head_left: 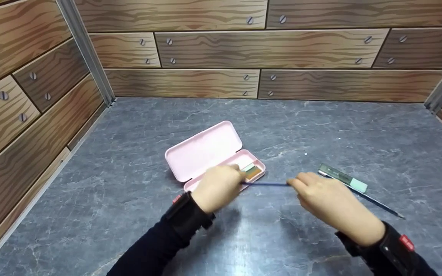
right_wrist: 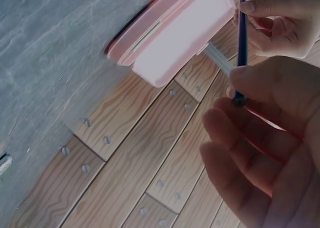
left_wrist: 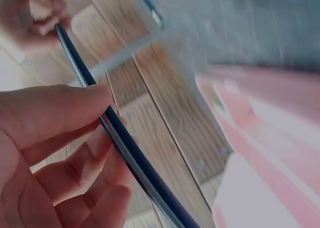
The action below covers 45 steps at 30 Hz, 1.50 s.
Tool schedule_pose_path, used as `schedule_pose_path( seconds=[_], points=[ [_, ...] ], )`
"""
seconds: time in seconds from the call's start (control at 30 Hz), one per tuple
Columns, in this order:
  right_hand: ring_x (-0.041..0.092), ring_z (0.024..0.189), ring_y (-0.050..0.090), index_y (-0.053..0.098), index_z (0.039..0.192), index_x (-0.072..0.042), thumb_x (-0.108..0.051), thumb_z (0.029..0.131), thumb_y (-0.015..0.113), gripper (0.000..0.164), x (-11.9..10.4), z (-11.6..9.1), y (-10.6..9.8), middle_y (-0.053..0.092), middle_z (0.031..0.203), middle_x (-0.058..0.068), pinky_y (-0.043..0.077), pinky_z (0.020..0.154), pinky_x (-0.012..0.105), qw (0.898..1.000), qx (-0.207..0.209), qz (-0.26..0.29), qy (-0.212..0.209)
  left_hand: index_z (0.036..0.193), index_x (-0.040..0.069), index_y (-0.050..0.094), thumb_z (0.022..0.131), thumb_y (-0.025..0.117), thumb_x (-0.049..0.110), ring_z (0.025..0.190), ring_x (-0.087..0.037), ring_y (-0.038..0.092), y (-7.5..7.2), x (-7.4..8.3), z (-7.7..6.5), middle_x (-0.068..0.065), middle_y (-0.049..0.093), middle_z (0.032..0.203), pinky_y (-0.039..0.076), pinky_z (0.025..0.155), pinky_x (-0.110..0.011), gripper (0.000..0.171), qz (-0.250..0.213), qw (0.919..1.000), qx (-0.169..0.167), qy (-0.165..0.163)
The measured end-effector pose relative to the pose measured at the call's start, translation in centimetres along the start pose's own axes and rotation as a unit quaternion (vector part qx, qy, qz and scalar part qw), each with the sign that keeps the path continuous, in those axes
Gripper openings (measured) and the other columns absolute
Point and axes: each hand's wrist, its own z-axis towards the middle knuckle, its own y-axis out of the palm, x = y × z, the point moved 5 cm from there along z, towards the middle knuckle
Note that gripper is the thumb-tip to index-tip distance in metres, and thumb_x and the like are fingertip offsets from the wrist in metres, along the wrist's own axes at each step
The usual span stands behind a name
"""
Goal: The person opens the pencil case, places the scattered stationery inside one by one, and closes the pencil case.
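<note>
Our left hand [head_left: 221, 188] and right hand [head_left: 322, 197] pinch one dark-blue pencil [head_left: 268, 184], raised near the open pink pencil case [head_left: 205, 151]. Small blocks [head_left: 253, 173] already sit inside; a second pencil [head_left: 376, 201] and a mint-ended green block [head_left: 340, 176] lie outside. The left hand hides part of the tray [head_left: 243, 156] (what lies there, we cannot tell).

The left hand [head_left: 220, 187] hid part of the pink case [head_left: 204, 151] and one end of the blue stick [head_left: 265, 184]; right of the case, I saw a white speck [head_left: 305, 153] too small to identify.
</note>
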Motion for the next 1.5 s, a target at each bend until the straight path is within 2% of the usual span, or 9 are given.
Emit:
schedule_pose_path(
  seconds=[0.1,0.27,0.53,0.73,1.0,1.1,1.27,1.4,1.5],
  points=[
    [0.017,0.064,0.055,0.061,0.098,-0.002,-0.001,0.063,0.062,0.035,0.6,0.0,0.1,0.056,0.078,0.004,0.045,0.046,0.027,1.000,-0.004,-0.006,0.008,0.066,0.014,0.062,0.071,0.065,0.013,0.053,-0.019,0.055,-0.1,-1.9,0.1,0.001,0.055,0.062,0.041,0.044,-0.032,0.007,-0.022,0.9991,-0.001,-0.035],
    [0.018,0.064,0.056,0.061,0.099,-0.001,-0.002,0.063,0.063,0.036,0.9,0.1,0.4,0.057,0.079,0.005,0.046,0.045,0.027,1.000,-0.013,-0.008,0.014,0.070,0.012,0.063,0.070,0.066,0.010,0.058,-0.017,0.056,-0.2,-4.3,0.2,0.001,0.056,0.065,0.042,0.051,-0.031,0.004,-0.070,0.9960,-0.007,-0.056],
    [0.014,0.060,0.051,0.063,0.092,-0.005,-0.003,0.066,0.063,0.026,1.0,1.4,1.6,0.053,0.076,0.001,0.043,0.044,0.025,0.997,-0.064,0.005,0.038,0.067,0.011,0.060,0.068,0.065,0.010,0.059,-0.016,0.053,0.4,-6.3,0.6,0.002,0.055,0.063,0.042,0.055,-0.031,0.005,-0.101,0.9921,-0.009,-0.074],
    [0.014,0.059,0.050,0.062,0.087,-0.006,-0.002,0.067,0.062,0.020,0.4,3.3,3.4,0.051,0.072,0.000,0.043,0.046,0.027,0.996,-0.080,0.036,0.027,0.064,0.012,0.059,0.067,0.066,0.013,0.056,-0.014,0.048,1.0,-7.8,0.4,0.005,0.051,0.059,0.039,0.053,-0.030,0.007,-0.117,0.9860,-0.045,-0.110],
    [0.013,0.060,0.052,0.061,0.085,-0.009,-0.005,0.065,0.063,0.021,-0.3,5.7,6.3,0.054,0.075,-0.001,0.044,0.050,0.031,0.987,-0.122,0.101,0.031,0.060,0.011,0.057,0.066,0.063,0.010,0.053,-0.012,0.043,2.0,-8.3,0.5,0.007,0.044,0.054,0.036,0.051,-0.029,0.008,-0.131,0.9809,-0.087,-0.114],
    [0.012,0.058,0.050,0.060,0.080,-0.010,-0.004,0.064,0.064,0.017,-0.8,6.2,7.3,0.052,0.072,-0.002,0.042,0.050,0.031,0.983,-0.133,0.124,0.026,0.062,0.011,0.059,0.065,0.063,0.009,0.055,-0.013,0.045,2.8,-8.1,0.5,0.007,0.048,0.057,0.038,0.053,-0.029,0.006,-0.132,0.9765,-0.125,-0.115],
    [0.013,0.055,0.045,0.054,0.070,-0.009,-0.003,0.063,0.063,0.013,-1.6,6.5,8.6,0.047,0.065,-0.002,0.038,0.047,0.030,0.979,-0.159,0.128,0.012,0.068,0.010,0.062,0.065,0.065,0.007,0.059,-0.014,0.049,3.6,-7.6,0.4,0.005,0.053,0.062,0.040,0.056,-0.029,0.005,-0.133,0.9669,-0.184,-0.116],
    [0.013,0.055,0.045,0.052,0.069,-0.010,-0.004,0.062,0.062,0.014,-2.0,6.6,9.2,0.047,0.067,-0.001,0.038,0.046,0.031,0.977,-0.171,0.126,0.010,0.073,0.008,0.059,0.066,0.065,0.002,0.061,-0.016,0.050,3.7,-7.5,0.3,0.002,0.054,0.065,0.041,0.056,-0.030,0.011,-0.125,0.9659,-0.196,-0.114],
    [0.014,0.055,0.045,0.051,0.069,-0.010,-0.004,0.062,0.062,0.015,-2.2,6.5,9.5,0.047,0.067,-0.001,0.038,0.046,0.030,0.977,-0.171,0.125,0.005,0.070,0.008,0.055,0.065,0.062,-0.003,0.060,-0.018,0.048,3.7,-7.5,0.1,-0.001,0.052,0.065,0.039,0.054,-0.030,0.014,-0.125,0.9661,-0.200,-0.106]
  ],
)
